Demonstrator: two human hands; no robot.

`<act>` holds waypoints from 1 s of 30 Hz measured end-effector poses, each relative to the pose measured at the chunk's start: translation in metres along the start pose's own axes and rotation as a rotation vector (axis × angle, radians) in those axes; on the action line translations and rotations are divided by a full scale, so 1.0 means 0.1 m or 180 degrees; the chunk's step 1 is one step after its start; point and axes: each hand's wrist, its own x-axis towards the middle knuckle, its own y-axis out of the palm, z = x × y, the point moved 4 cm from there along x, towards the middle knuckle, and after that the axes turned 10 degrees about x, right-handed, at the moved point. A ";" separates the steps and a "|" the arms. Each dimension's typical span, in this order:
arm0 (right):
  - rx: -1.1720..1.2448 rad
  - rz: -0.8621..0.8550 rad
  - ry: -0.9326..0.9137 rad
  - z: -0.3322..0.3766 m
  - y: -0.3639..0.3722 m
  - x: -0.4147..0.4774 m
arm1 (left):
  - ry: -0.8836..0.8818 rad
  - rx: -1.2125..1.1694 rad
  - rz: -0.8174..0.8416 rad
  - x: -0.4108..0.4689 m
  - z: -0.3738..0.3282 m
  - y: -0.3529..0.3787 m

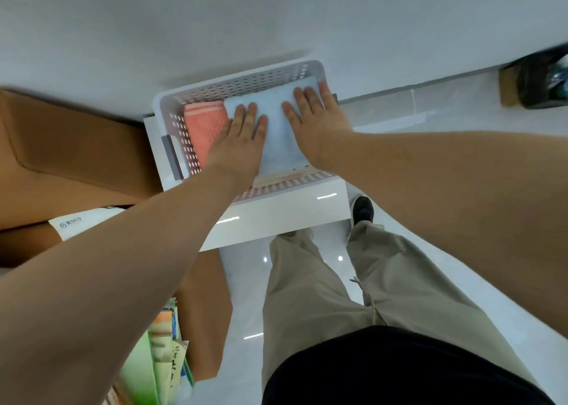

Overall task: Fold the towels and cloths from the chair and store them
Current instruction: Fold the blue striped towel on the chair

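While left hand (242,142) and right hand (319,119) pressed open-palmed, pale folded towel (276,137) lay smooth in basket (246,85), orange towel (204,125) alongside.

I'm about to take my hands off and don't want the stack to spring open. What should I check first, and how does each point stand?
1. White towel inside the basket: ok.
2. Left hand and right hand flat on the white towel, fingers straight: ok.
3. Orange towel folded beside it in the basket: ok.
4. Basket resting on the white stand: ok.
5. Folds would hold without pressure: cannot tell.
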 end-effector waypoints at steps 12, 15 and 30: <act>0.0993 -0.0244 -0.0149 -0.12 -0.25 -0.74 | -0.0221 -0.0497 0.0458 -0.48 -0.11 -0.62; 0.2050 -0.0347 -0.0028 -0.28 -0.28 -1.10 | -0.0151 -0.0749 0.0411 -0.63 -0.28 -0.98; 0.4583 -0.0964 0.1345 -2.42 0.89 -3.28 | 0.0521 -0.0655 -0.0123 -0.43 -2.86 -2.85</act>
